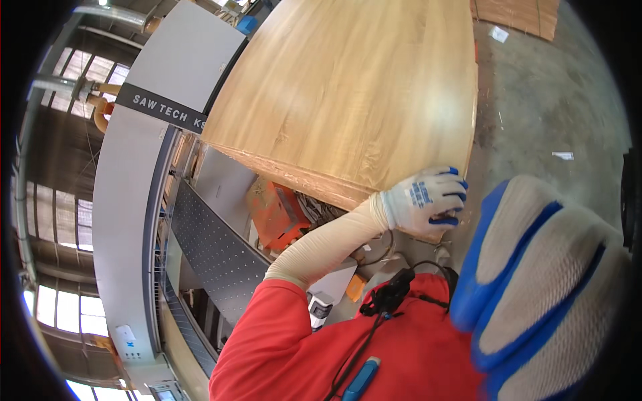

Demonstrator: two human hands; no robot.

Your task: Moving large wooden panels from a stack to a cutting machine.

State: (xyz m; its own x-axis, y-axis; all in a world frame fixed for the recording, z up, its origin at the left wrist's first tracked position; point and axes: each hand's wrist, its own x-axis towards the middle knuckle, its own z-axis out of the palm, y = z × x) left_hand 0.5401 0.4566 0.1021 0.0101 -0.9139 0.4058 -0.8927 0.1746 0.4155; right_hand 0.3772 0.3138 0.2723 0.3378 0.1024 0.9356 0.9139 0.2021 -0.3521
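Left hand [428, 200] is on the near right corner of the stack [361, 73] (wood-look boards, light grain, thick layered near edge). Fingers part bent, blue tips toward the right edge, thumb tucked lower. Can't tell if it grips the corner or just rests there.

Right hand [555, 287] is up close to the camera, lower right, apart from the stack in view. Fingers side by side, slightly bent; nothing seen in it, but the palm is mostly hidden, so can't say how far it's open or whether it has hold of something. Both hands wear white gloves with blue coating.

Stack fills the upper middle, running away from the person. Beige sleeve [328, 237] covers the left forearm, red top [287, 327] above it. Black device [389, 294] with a cable sits on the chest, blue clip-like item [362, 379] lower down.

Left of the stack: grey machine [124, 220] with a dark band, dark dotted panel [217, 247] beside it. Orange box [277, 217] sits low, just beyond the stack's near edge. Right: grey floor [542, 100] with white scraps [563, 156], brown board [525, 15] at the top.
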